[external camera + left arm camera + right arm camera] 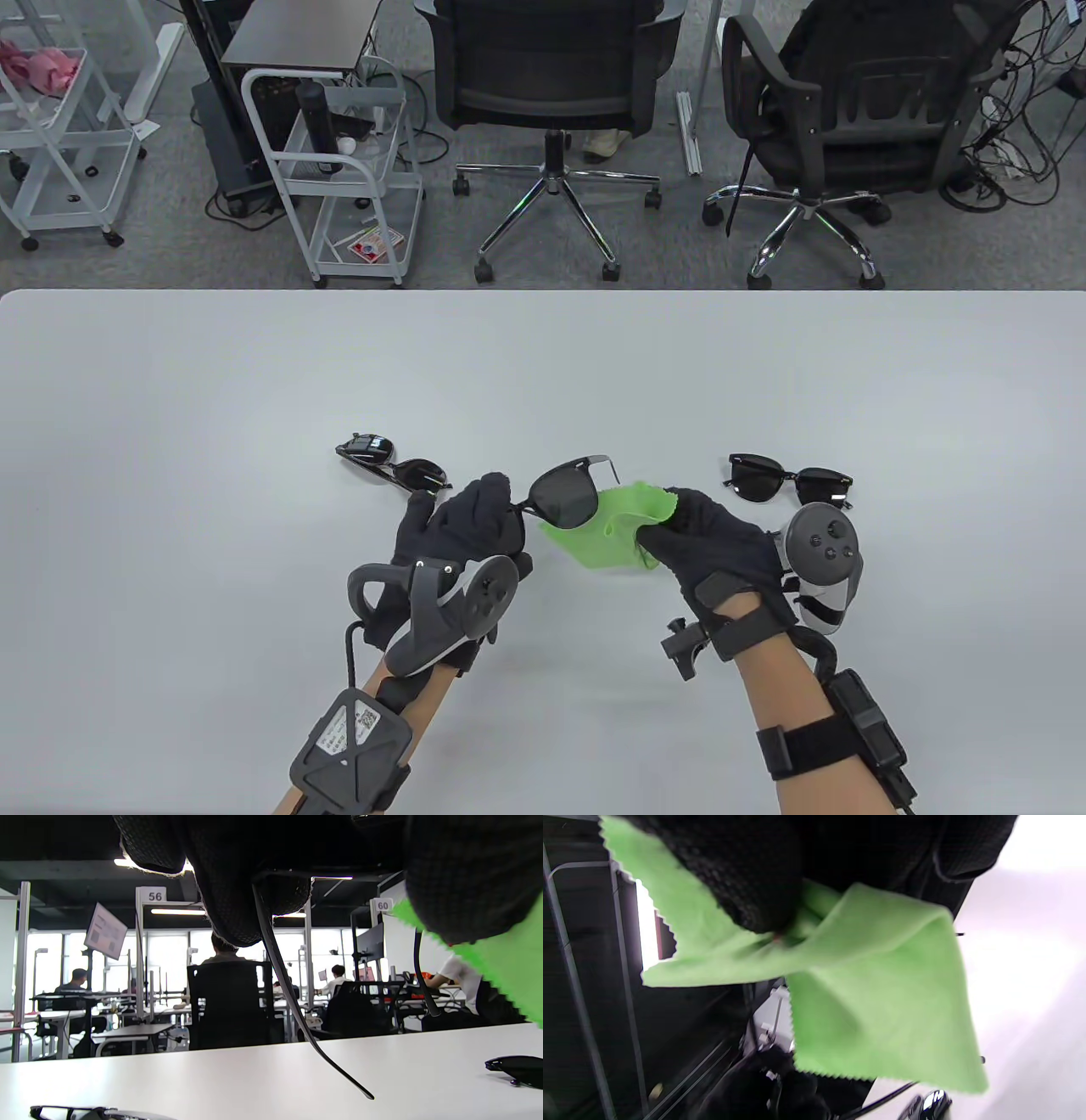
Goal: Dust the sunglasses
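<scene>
While three pairs of sunglasses are in play, we can only judge progress from how they lie. Farthest left on the white table (170,407), an aviator-style pair (392,463) rests folded, touched by neither hand. Whether we have wiped it already we cannot tell; nothing on it shows either way.

Just right of it, our left hand (462,531) has its fingers curled round one end of a dark square-framed pair (564,497), gripping it at the hinge and holding it raised above the table, lenses facing us. From the left wrist view one temple arm (297,1001) hangs down unfolded below the gloved fingers (237,899), its tip clear of the tabletop.

Next comes the green microfibre cloth (607,531), bunched against the right-hand lens of that held pair. Our right hand (708,539) pinches it, thumb and fingers clamped on the fabric; the right wrist view shows a fingertip (755,891) pressed into a fold with the loose, pinked edge drooping below. So we judge the wiping of this middle pair to be under way, with the nearer lens being worked and the left lens uncovered.

Farthest right, a second square-framed black pair (789,480) lies on the table, just beyond the right hand's tracker (821,552), untouched. We would guess at least one pair remains to be dusted after this one.
</scene>
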Demonstrator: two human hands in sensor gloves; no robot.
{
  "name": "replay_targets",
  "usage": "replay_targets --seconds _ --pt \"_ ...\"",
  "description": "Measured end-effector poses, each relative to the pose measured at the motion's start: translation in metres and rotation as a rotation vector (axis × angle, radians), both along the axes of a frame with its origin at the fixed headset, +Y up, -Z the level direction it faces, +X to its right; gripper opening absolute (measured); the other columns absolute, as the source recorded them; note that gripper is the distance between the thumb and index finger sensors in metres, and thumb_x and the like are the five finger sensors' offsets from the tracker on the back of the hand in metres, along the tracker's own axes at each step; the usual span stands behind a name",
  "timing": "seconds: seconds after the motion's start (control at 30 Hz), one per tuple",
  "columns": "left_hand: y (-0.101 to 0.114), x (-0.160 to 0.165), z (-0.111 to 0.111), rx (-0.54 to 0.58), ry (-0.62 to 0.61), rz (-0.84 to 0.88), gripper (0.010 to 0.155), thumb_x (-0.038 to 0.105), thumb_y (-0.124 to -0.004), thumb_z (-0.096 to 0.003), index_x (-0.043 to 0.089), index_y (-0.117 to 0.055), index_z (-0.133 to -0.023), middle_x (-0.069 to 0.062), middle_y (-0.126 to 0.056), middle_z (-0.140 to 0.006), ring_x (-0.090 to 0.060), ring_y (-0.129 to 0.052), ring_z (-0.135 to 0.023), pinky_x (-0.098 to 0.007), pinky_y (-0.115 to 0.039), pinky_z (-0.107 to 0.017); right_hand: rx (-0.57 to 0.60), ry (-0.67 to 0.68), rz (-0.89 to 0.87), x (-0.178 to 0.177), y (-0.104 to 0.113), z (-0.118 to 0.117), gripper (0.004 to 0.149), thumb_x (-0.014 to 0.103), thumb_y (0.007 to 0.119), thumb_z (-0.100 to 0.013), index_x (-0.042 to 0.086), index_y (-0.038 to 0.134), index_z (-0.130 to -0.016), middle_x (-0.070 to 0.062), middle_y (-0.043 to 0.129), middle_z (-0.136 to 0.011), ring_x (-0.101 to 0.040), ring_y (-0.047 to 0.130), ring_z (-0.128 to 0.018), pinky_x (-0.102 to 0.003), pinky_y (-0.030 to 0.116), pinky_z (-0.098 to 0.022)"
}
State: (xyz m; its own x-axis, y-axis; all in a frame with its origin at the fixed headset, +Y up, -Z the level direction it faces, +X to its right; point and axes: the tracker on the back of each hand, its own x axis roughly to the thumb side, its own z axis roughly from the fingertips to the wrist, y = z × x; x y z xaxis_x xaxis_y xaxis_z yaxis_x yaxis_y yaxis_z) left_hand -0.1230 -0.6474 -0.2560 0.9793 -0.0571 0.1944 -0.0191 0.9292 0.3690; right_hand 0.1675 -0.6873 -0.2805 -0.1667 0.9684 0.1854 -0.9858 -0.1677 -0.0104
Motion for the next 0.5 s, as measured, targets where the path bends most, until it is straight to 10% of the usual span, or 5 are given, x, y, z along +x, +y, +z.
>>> replay_targets --seconds 0.2,0.5 --pt "-0.001 0.010 0.005 0.018 -0.035 -0.049 0.094 0.070 -0.089 -0.0223 0.032 -0.058 -0.103 0.012 -0.081 -0.097 -0.012 -0.103 -0.081 -0.047 -0.069 -0.072 -0.068 0.114 -0.311 -0.012 -0.008 0.002 0.043 0.031 0.094 -0.040 0.018 0.085 -0.080 -0.009 0.093 -0.085 -0.034 0.102 -0.072 -0.060 0.072 -0.059" --pt "0.001 0.019 0.010 0.098 -0.063 -0.071 0.093 0.068 -0.090 -0.0228 0.032 -0.057 -0.102 0.013 -0.080 -0.095 -0.013 -0.101 -0.081 -0.049 -0.067 -0.073 -0.075 -0.025 -0.142 -0.019 -0.005 0.010 0.053 0.036 0.096 -0.039 0.010 0.085 -0.083 -0.009 0.101 -0.071 -0.029 0.110 -0.054 -0.057 0.078 -0.053"
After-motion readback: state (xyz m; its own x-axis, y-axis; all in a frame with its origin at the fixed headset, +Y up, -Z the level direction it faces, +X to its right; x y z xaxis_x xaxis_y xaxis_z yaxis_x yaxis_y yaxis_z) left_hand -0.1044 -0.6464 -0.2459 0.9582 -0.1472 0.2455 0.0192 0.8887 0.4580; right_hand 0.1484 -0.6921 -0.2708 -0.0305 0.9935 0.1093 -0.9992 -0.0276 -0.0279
